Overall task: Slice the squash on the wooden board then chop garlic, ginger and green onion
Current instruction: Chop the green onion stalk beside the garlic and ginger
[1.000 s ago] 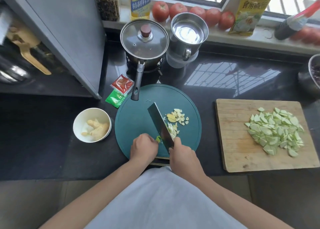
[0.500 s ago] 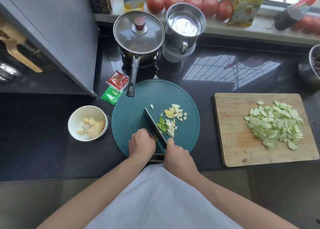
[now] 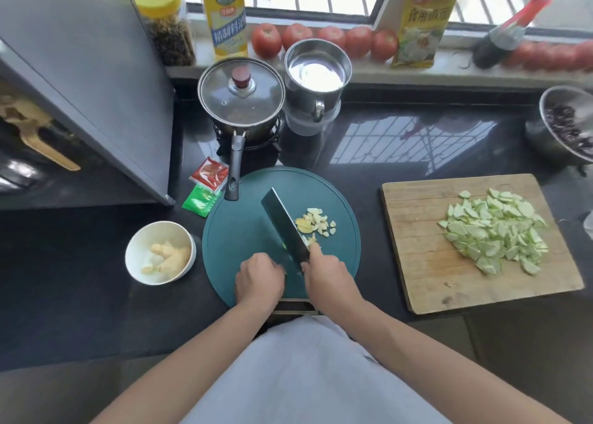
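A dark cleaver (image 3: 284,227) stands blade-down on the round teal board (image 3: 237,231), and my right hand (image 3: 325,271) grips its handle. Just left of the blade, my left hand (image 3: 260,277) is curled over a green onion, of which only a sliver of green shows. Chopped garlic and ginger pieces (image 3: 316,223) lie to the right of the blade. Sliced squash (image 3: 494,231) is heaped on the wooden board (image 3: 417,247) at the right. A white bowl (image 3: 134,253) at the left holds a ginger root (image 3: 170,256).
A lidded pot (image 3: 240,94) sits on a burner behind the teal board, its handle (image 3: 234,170) reaching over the board's rim. A steel cup (image 3: 316,76), two sauce packets (image 3: 205,186), tomatoes (image 3: 324,38) on the sill and a dark bowl (image 3: 545,128) far right surround the area.
The cleaver has gone down and come back up in a chopping stroke on the green onion. The camera view shifted slightly; both hands stay at the board's near edge.
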`<control>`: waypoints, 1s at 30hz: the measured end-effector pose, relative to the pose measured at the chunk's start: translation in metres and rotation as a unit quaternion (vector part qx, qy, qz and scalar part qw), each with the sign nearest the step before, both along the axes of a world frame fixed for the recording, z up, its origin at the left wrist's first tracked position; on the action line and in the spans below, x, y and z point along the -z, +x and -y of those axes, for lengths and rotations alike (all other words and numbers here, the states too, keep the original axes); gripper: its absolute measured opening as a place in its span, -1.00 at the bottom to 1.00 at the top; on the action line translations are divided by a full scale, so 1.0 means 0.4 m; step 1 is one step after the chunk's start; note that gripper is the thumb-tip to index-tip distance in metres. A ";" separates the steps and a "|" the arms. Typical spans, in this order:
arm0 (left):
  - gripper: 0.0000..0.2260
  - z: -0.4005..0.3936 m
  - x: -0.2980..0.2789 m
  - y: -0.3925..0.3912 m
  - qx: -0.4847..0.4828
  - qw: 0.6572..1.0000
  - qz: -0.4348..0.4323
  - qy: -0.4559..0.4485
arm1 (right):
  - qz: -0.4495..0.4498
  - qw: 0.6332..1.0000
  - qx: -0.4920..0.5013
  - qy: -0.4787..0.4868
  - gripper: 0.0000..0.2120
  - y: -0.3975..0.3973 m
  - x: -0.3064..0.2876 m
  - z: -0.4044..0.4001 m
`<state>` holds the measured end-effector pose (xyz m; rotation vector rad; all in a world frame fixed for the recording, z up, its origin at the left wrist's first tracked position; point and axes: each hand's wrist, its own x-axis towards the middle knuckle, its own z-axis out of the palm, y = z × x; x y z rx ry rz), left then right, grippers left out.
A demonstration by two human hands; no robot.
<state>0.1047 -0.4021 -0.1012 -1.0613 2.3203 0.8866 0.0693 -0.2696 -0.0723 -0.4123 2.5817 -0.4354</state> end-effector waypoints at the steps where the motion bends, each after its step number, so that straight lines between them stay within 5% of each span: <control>1: -0.79 -0.001 -0.003 -0.010 -0.008 1.000 -0.003 0.003 | -0.001 1.000 -0.004 -0.014 -0.81 -0.014 -0.013 -0.028; 4: -0.78 -0.003 -0.010 -0.056 -0.072 0.992 -0.041 0.097 | -0.017 0.999 -0.027 -0.021 -0.82 -0.056 -0.056 -0.106; 7: -0.80 0.006 -0.011 -0.083 -0.197 0.947 -0.070 0.243 | -0.003 0.996 -0.083 0.019 -0.82 -0.073 -0.079 -0.176; 11: -0.85 0.095 0.003 0.001 -0.278 0.929 -0.086 0.229 | -0.004 0.975 -0.209 0.071 -0.79 -0.049 -0.066 -0.239; 16: -0.82 0.161 -0.011 0.152 -0.071 0.991 -0.095 0.065 | -0.016 0.953 -0.289 0.092 -0.82 -0.032 -0.026 -0.242; 21: -0.77 0.117 -0.021 0.186 0.195 0.975 -0.095 -0.047 | -0.057 0.952 -0.287 0.085 -0.84 -0.126 -0.010 -0.203; 30: -0.92 0.111 -0.023 0.205 0.231 0.967 -0.058 -0.095 | -0.032 0.974 -0.218 0.052 -0.83 -0.209 -0.051 -0.138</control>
